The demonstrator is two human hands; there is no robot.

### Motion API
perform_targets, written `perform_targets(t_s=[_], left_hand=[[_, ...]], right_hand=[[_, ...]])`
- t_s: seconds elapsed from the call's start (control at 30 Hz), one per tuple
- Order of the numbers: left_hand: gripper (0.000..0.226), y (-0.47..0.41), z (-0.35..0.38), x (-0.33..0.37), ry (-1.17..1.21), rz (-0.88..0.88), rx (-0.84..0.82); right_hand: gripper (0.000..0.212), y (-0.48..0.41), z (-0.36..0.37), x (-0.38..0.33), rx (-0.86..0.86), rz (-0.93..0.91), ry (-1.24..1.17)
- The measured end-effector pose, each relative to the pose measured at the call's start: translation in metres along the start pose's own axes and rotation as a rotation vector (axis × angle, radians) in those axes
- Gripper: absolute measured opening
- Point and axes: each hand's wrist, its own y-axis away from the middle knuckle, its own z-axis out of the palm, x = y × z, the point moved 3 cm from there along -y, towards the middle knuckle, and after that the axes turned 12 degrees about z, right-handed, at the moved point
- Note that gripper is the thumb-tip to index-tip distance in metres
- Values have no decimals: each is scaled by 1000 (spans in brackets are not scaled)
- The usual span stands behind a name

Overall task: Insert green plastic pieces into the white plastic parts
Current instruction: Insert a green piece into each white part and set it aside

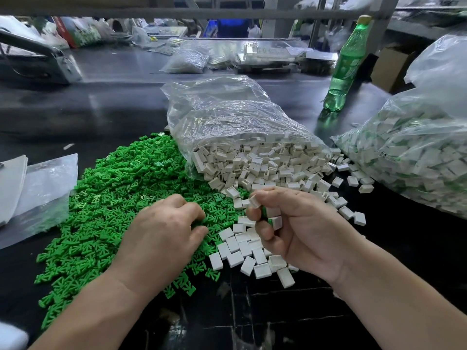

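Observation:
A wide heap of small green plastic pieces [108, 198] covers the dark table at left centre. White plastic parts [265, 168] spill from an open clear bag [227, 114] in the middle, and a small cluster of them [242, 251] lies below my right hand. My left hand [161, 236] rests palm down on the green heap, fingers curled into the pieces; what the fingertips hold is hidden. My right hand [295, 228] is raised just above the white cluster and grips a few white parts [255, 200], with a bit of green showing among them.
A second clear bag [414, 157] of white parts with green showing inside fills the right side. A green soda bottle [346, 66] stands behind it. Flat plastic bags [43, 188] lie at the left. More bags and equipment crowd the back of the table.

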Motion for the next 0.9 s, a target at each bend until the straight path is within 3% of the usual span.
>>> perform_targets(t_s=[0.1,0.3,0.4,0.5,0.77,0.9], left_hand=[[10,-1,-1,0,17,11,40],[13,0,0,-3,139,-8,113],[11,2,-5,-6,460,-137,267],[21,2,1,-5,794,-262,287],[24,-2,9,-9,1189,-436,340],[21,-5,11,-7,1540,-534,375]], right_hand=[[8,-1,0,2,-4,-3,15],[11,1,2,3,6,-5,21],[14,2,4,3,5,-10,25],[18,2,4,4,10,-15,31],[18,1,6,5,35,-12,37],[15,1,9,7,45,-8,64]])
